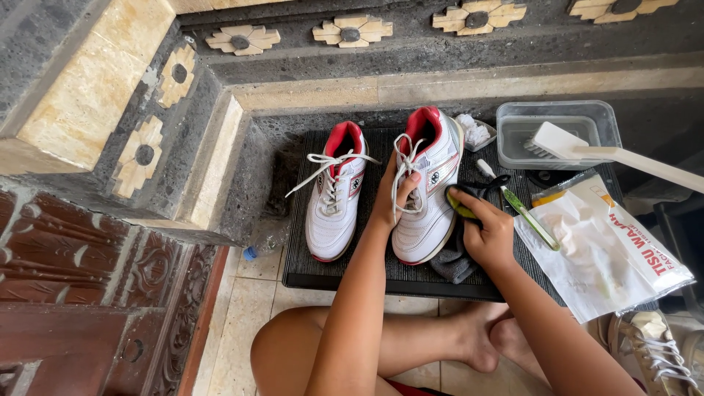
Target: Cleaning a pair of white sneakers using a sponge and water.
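Two white sneakers with red linings stand on a black ribbed mat (381, 275). My left hand (394, 194) grips the laced top of the right-hand sneaker (429, 198), thumb over the laces. My right hand (488, 227) presses a dark grey cloth (456, 257) with a yellow-green patch against that sneaker's outer side. The left-hand sneaker (334, 194) stands untouched beside it, its laces trailing loose.
A clear plastic tub (554, 132) holds a white brush (609, 154). A green toothbrush (524, 213) and a white tissue pack (605, 246) lie on the mat's right. A plastic bottle (265, 240) lies by the stone step. Another shoe (660, 352) sits at bottom right. My bare legs are crossed below.
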